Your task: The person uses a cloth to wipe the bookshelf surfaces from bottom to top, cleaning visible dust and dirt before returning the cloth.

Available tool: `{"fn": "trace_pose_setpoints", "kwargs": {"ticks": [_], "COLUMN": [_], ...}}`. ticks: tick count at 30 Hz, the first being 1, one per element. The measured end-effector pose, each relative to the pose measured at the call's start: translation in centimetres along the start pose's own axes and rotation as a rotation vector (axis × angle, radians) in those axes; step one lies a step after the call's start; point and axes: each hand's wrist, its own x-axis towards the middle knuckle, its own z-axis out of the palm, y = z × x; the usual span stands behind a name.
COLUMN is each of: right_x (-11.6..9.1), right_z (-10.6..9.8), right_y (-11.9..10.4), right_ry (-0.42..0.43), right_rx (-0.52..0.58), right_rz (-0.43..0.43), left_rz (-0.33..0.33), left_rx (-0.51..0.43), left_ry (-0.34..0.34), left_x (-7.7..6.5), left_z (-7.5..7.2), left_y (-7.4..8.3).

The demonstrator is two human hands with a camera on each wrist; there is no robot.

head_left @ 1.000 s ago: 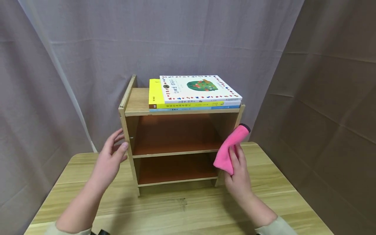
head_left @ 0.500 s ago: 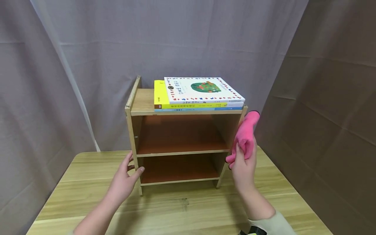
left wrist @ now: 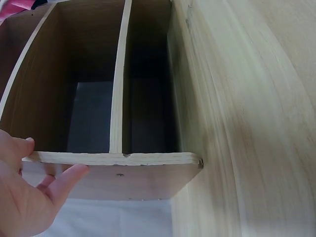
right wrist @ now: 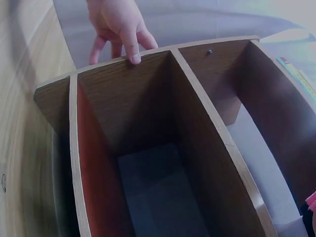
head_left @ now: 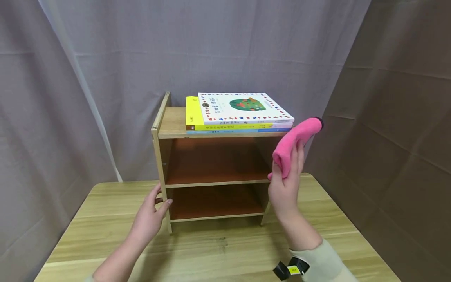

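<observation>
A small wooden bookshelf stands on the table. My left hand grips its left side panel low down, thumb over the front edge and fingers on the outer face; the right wrist view also shows that thumb hooked over the panel edge. My right hand holds a pink cloth with a dark edge, thumb on the near side and fingers behind it. The cloth is raised at the bookshelf's upper right corner and hides most of the right side panel. Only a scrap of pink cloth enters the right wrist view.
On the bookshelf's top board lies a stack of books: a white picture book uppermost, a yellow book below, a blue spine at the bottom. A grey curtain hangs behind the wooden table, and a brown one at right.
My left hand has moved down along the left panel and taken hold of it. My right hand has lifted the pink cloth up and to the right.
</observation>
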Motion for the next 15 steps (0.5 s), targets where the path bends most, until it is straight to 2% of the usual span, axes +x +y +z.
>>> {"fn": "trace_pose_setpoints", "kwargs": {"ticks": [5, 9, 15], "right_x": [0.2, 0.3, -0.2], "right_z": [0.3, 0.5, 1.0], "right_y": [1.7, 3.3, 4.3], "right_ry": [0.004, -0.003, -0.026], "right_rx": [-0.154, -0.272, -0.414], "right_rz": [-0.047, -0.129, -0.244], "left_rz": [0.018, 0.028, 0.037], "left_rx": [0.042, 0.078, 0.101], "left_ry": [0.002, 0.009, 0.015], "left_x": [0.2, 0.1, 0.0], "left_z": [0.1, 0.2, 0.1], "left_y": [-0.1, -0.2, -0.3]}}
